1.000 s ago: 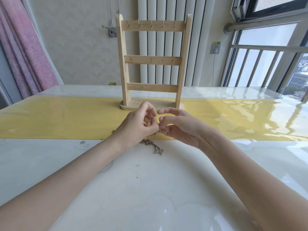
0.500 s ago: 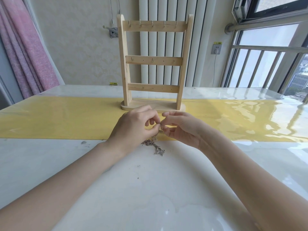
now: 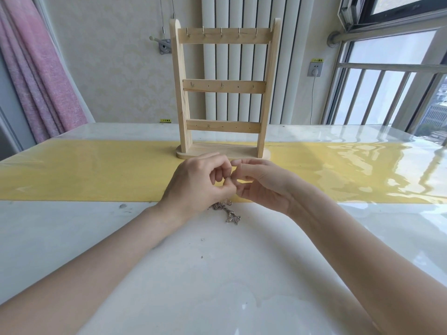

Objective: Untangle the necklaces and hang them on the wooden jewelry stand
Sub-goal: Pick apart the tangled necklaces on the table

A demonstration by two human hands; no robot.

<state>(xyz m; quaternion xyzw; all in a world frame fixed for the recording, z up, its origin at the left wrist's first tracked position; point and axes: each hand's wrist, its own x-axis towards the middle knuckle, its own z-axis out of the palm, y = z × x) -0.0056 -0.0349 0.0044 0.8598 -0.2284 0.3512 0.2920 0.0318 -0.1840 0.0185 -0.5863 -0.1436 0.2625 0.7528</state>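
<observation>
Pink curtain [image 3: 36,76] hangs far left (against the wall). Your left hand [image 3: 196,184] and right hand [image 3: 261,184] meet fingertip to fingertip, curled and pinching the necklaces [image 3: 227,212], whose tangle trails onto the table [image 3: 96,238] beneath. Behind them, the stand [image 3: 223,93] has bare hooks.

The wooden stand [image 3: 223,93] rises upright on the yellow runner [image 3: 84,172], just beyond the left hand [image 3: 198,184] and right hand [image 3: 261,182], which meet fingertip to fingertip right in front of its base. Its three bars carry small hooks and the gaps between the bars are open. A tangle of chain [image 3: 227,211] lies on the table [image 3: 72,228] under the hands. To either side of the stand, the runner and table offer open passage.
</observation>
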